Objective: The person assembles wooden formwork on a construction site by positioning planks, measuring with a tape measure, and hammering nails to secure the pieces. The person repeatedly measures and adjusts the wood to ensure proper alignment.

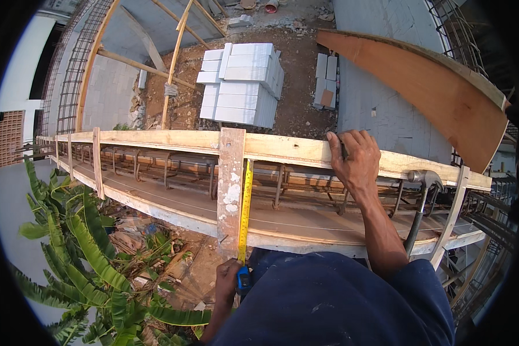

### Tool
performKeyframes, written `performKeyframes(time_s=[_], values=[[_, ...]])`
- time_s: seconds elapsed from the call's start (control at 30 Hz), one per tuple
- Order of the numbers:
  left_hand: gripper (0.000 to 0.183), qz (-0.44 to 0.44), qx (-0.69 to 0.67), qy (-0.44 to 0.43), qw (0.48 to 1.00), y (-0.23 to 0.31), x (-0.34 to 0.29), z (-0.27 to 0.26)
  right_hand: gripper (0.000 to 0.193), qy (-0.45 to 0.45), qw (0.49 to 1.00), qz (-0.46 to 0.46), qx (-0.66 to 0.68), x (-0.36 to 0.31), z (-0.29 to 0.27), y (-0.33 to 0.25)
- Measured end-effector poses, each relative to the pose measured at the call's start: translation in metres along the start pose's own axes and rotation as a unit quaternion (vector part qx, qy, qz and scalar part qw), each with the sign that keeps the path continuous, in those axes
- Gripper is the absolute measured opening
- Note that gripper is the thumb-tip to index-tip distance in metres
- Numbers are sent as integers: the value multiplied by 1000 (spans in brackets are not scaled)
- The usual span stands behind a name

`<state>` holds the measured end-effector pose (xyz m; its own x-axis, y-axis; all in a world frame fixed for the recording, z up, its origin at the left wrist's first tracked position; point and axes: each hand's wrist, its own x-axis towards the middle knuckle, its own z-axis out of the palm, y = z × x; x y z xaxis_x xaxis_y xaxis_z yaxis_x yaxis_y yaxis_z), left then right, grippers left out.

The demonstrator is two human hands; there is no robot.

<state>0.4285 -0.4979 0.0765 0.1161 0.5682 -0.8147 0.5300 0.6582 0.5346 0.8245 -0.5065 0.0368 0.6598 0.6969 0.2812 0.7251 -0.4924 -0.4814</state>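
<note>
My left hand [228,279] is closed round a blue tape measure [244,280] at the near side of a long wooden formwork trough. Its yellow blade [246,210] is drawn out across the trough to the far board, alongside a paint-stained wooden crosspiece [230,190]. On the far board [294,145] rests my right hand [356,158], its fingers curled over the top edge and the thumb apart on the left. A claw hammer [425,177] leans across the trough to the right of my right forearm, head up by the far board.
Steel rebar [279,185] runs inside the trough, and a narrow brace [451,216] crosses its right end. Beyond stand a stack of white blocks [242,86] and a brown plywood sheet [415,86]. Banana leaves [92,248] and debris lie below at left.
</note>
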Motion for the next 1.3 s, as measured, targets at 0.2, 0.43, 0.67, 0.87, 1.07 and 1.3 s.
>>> performKeyframes(time_s=[0.2,0.43,0.67,0.87,1.07,1.3], values=[[27,5,0,-18,1000,-1,0,-3,24,6,999,29,17,2,-2,-5],[28,0,23,-17,1000,-5,1,-6,21,39,998,22,43,1,-2,-5],[31,-18,38,-38,998,-4,3,-9,25,39,997,49,44,2,-3,-9],[30,8,40,-61,997,-5,1,-10,28,25,997,67,14,1,0,-7],[27,98,105,-101,984,-22,1,-12,28,34,997,72,-2,3,-2,-15],[29,110,153,-167,968,-3,-23,-5,30,25,998,46,-21,-3,-4,-11]])
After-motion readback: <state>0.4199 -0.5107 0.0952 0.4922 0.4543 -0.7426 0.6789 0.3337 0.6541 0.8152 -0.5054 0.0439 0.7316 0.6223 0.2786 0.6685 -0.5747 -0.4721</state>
